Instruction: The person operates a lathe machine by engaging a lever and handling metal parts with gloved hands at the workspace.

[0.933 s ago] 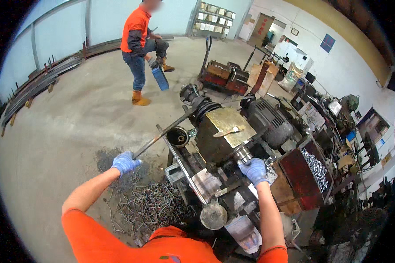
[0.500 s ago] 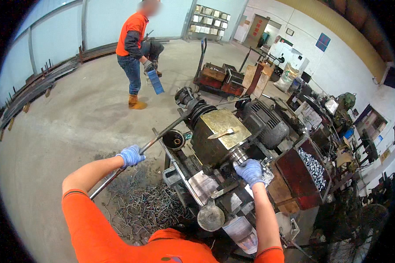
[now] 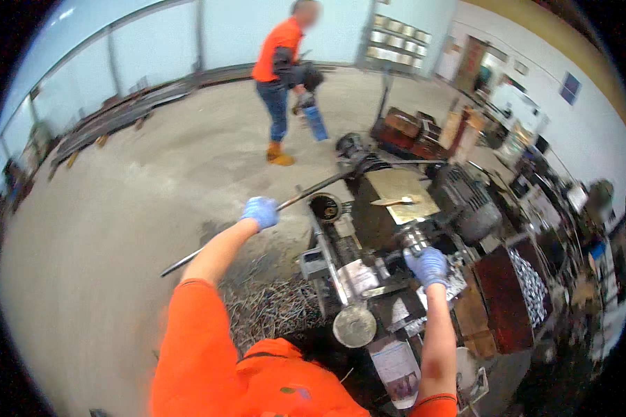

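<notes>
The left hand (image 3: 260, 212), in a pale blue glove, has its fingers wrapped around a long metal rod (image 3: 313, 187). The rod slants from the lower left, partly hidden by the forearm, up to the far side of the machine (image 3: 368, 219). The right hand (image 3: 428, 266), gloved alike, rests on a shiny round metal part (image 3: 416, 238) at the machine's near side; how tightly its fingers grip cannot be told.

Writing shows in several places, none of it readable: a printed sheet (image 3: 389, 361) hangs low on the machine's near side, a blue sign (image 3: 570, 88) is on the wall, and a rack (image 3: 400, 38) of pale cards stands at the back.

A brush (image 3: 395, 201) lies on the machine's yellowish top plate (image 3: 424, 210), beside a dark motor (image 3: 466, 201). Right of the right hand is a dark red bin (image 3: 499, 299) of small shiny pieces (image 3: 528, 288). Metal scraps (image 3: 271, 313) lie heaped on the floor below the rod. Beyond the machine, a co-worker (image 3: 278, 62) holds a blue box (image 3: 315, 124) near a loaded trolley (image 3: 403, 147).
</notes>
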A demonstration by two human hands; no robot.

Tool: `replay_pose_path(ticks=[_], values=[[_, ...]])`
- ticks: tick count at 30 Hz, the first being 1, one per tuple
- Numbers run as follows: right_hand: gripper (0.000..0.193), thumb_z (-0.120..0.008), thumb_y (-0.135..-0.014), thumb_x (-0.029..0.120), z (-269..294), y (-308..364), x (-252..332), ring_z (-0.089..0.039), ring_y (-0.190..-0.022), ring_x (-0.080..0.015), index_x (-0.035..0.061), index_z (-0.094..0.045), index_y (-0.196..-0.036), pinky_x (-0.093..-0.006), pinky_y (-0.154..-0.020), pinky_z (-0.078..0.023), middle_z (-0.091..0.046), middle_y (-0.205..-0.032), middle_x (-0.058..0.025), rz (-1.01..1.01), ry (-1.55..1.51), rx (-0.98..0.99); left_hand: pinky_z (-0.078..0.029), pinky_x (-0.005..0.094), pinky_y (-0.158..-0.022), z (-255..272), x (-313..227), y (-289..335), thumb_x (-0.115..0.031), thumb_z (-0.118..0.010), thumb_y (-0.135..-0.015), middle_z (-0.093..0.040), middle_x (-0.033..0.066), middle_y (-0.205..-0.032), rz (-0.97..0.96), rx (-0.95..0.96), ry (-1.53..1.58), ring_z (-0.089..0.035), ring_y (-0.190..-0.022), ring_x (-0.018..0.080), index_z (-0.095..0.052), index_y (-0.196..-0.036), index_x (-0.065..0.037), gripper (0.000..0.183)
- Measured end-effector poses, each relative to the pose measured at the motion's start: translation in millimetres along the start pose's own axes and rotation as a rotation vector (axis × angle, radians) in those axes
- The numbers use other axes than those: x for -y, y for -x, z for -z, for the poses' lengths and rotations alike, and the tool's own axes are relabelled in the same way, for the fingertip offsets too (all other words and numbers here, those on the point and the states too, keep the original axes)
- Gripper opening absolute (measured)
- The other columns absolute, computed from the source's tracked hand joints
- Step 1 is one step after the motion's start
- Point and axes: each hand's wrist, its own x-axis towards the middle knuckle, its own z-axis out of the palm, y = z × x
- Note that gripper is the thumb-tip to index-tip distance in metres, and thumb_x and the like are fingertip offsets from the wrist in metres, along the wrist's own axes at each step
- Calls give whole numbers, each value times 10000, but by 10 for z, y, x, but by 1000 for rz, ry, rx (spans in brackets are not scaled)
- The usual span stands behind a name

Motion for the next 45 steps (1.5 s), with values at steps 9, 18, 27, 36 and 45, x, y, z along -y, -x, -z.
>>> replay_pose_path(ticks=[9, 18, 27, 36, 45], values=[[452, -697, -683, 482, -131, -7, -195, -647, -754, -334, 32, -668, -709, -406, -728, -508, -655, -740, -188, 0, -96, -126, -501, 454, -653, -47, 343, 1157, -281, -517, -754, -652, 166, -791, 149, -122, 91, -648, -741, 333, -583, -924, -82, 271], [438, -739, -665, 438, -196, -48, -15, -648, -701, -332, 7, -671, -705, -376, -689, -507, -654, -720, -185, 21, -170, -142, -511, 431, -650, -27, 900, 1730, -253, -543, -750, -665, 154, -804, 402, -64, 36, -661, -760, 303, -644, -859, -87, 223], [471, -754, -671, 397, -265, -58, -177, -634, -695, -339, -59, -641, -709, -395, -697, -490, -643, -716, -231, 61, -229, -218, -526, 419, -690, -67, 904, 1683, -209, -535, -720, -668, 172, -824, 381, 30, 176, -665, -786, 315, -691, -847, -63, 248], [448, -712, -704, 428, -139, 6, -49, -641, -667, -335, -19, -677, -702, -383, -649, -495, -643, -696, -208, 58, -149, -137, -522, 414, -697, 64, 1070, 1297, -250, -559, -700, -663, 179, -847, 346, 114, 176, -660, -797, 327, -687, -848, -55, 276], [501, -667, -685, 503, -108, -48, -22, -632, -698, -345, 11, -687, -779, -379, -682, -505, -629, -705, -208, 3, -60, -60, -507, 410, -768, 79, 441, 263, -314, -546, -749, -661, 168, -921, 325, 136, 159, -648, -863, 318, -684, -905, -82, 312]])
